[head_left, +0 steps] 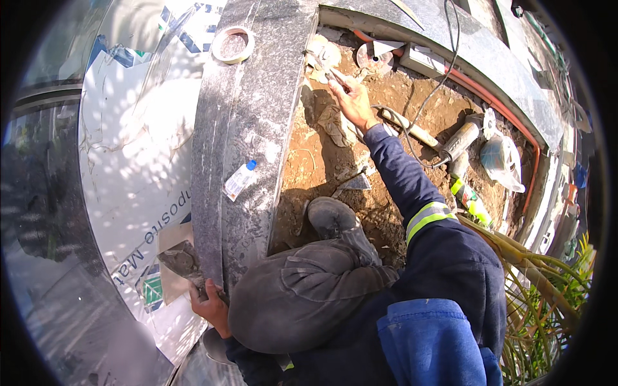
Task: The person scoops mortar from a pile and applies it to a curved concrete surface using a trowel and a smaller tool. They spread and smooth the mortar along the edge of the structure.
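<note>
My left hand (208,302) at lower left grips a trowel (181,259) with grey residue on its blade, over a beige board (170,289). My right hand (353,100) reaches up into the dirt bed (309,167), fingers closed on something small I cannot make out, beside a pale crumpled lump (322,55). A crumpled brown scrap (335,125) lies below it, and a pale disc (374,59) to its upper right. A white tube with blue cap (240,180) lies on the grey stone ledge (254,109), with a tape roll (233,44) higher up.
A power tool (460,140) with a cable, a green bottle (470,201), a plastic bag (502,161) and an orange pipe (489,100) lie at right. Covered panels (132,161) stand left of the ledge. Palm leaves (547,302) fill the lower right. My bent knee (283,296) is below.
</note>
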